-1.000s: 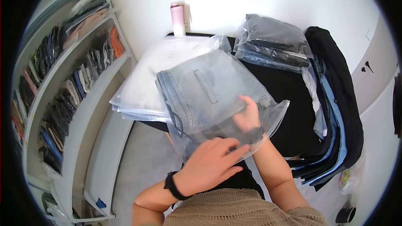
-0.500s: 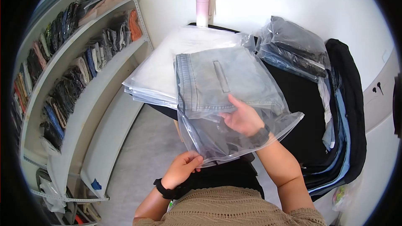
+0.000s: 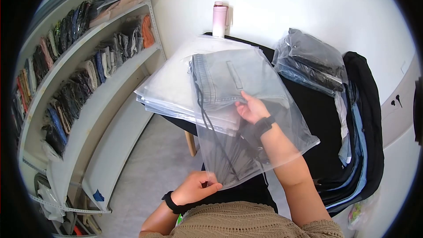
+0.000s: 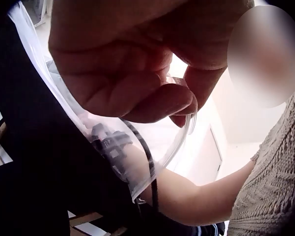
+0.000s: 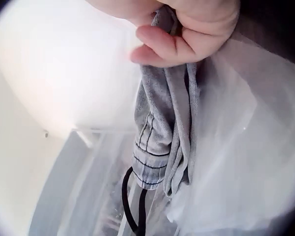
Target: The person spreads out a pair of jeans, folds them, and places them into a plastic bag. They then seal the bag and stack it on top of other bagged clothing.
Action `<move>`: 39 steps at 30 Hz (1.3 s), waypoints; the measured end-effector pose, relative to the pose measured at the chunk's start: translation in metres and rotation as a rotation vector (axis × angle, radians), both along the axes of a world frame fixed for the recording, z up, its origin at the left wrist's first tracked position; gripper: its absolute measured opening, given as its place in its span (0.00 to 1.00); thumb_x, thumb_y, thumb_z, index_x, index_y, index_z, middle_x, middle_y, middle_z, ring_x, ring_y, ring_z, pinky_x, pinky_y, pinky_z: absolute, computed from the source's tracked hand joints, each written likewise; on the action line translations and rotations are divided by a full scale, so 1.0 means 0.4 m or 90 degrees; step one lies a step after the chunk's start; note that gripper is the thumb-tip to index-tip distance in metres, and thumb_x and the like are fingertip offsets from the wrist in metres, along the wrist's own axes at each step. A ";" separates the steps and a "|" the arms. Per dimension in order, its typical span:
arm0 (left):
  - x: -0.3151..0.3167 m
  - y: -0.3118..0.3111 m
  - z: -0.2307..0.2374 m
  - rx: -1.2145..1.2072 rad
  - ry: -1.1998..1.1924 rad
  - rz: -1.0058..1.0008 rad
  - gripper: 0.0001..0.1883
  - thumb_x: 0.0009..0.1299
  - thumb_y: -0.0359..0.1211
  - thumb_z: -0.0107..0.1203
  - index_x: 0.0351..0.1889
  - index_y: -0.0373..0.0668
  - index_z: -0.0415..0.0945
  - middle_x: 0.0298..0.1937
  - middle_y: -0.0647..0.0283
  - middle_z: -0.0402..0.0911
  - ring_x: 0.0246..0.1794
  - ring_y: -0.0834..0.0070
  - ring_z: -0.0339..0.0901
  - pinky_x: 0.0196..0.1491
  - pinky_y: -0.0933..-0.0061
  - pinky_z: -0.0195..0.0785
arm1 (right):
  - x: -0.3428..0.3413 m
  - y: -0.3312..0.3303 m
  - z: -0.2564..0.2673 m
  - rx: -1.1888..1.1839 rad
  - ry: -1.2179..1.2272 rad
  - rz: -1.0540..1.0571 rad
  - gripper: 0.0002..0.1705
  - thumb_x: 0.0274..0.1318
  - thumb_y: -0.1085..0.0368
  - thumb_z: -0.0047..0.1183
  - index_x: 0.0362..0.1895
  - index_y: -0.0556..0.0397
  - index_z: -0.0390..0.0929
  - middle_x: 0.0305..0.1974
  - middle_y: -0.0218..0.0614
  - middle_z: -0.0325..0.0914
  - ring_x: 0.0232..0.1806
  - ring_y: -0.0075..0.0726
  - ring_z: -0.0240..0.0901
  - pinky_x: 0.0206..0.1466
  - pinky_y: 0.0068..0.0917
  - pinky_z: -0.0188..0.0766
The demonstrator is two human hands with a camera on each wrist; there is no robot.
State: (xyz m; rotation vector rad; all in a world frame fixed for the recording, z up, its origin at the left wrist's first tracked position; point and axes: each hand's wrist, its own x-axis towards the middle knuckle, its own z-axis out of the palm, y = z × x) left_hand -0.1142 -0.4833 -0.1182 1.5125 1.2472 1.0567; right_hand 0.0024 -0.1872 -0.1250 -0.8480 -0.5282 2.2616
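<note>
A clear plastic bag (image 3: 291,136) holds folded light denim trousers (image 3: 253,70) with a stitched waistband and a dark drawstring (image 3: 211,125). My right hand (image 3: 252,108) reaches inside the bag through its near mouth. In the right wrist view, that hand (image 5: 191,37) pinches the folded edge of the trousers (image 5: 159,118) between thumb and fingers; the waistband hangs beneath with its dark cord (image 5: 126,196). My left hand (image 3: 196,187) pinches the near-left corner of the bag's mouth. The left wrist view shows the bag's edge (image 4: 179,140) between thumb and fingers of this hand (image 4: 123,64).
Beneath the bag lies a stack of white plastic bags (image 3: 169,79) on a black-topped table (image 3: 317,114). Bagged dark clothes (image 3: 310,57) and hanging trousers (image 3: 363,128) are at right. A pink bottle (image 3: 219,20) stands behind. Shelves (image 3: 99,110) of bagged clothes line the left.
My left hand went from above the bag to pinch its mouth corner, pulling it nearer me. My right hand moved left, from the trousers' right end to their near edge, and now grips it.
</note>
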 end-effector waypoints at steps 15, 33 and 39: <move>0.008 0.004 -0.009 -0.028 -0.074 0.128 0.13 0.64 0.32 0.59 0.21 0.39 0.69 0.17 0.73 0.63 0.20 0.88 0.57 0.22 0.80 0.51 | 0.034 -0.008 0.042 0.020 0.008 -0.115 0.06 0.55 0.68 0.51 0.34 0.50 0.66 0.26 0.31 0.68 0.13 0.22 0.51 0.16 0.18 0.48; 0.002 0.024 0.007 -0.018 0.008 -0.112 0.08 0.62 0.31 0.60 0.24 0.39 0.74 0.20 0.69 0.70 0.21 0.84 0.64 0.24 0.80 0.56 | -0.033 0.039 -0.011 0.037 0.065 -0.135 0.12 0.59 0.70 0.51 0.45 0.61 0.65 0.41 0.36 0.65 0.39 0.34 0.65 0.42 0.27 0.72; -0.016 0.014 -0.017 -0.034 0.007 -0.083 0.10 0.61 0.30 0.60 0.21 0.39 0.72 0.19 0.69 0.69 0.20 0.84 0.61 0.24 0.79 0.54 | -0.010 0.046 -0.009 0.084 0.016 -0.075 0.13 0.58 0.68 0.52 0.45 0.55 0.65 0.39 0.36 0.65 0.31 0.31 0.61 0.34 0.26 0.66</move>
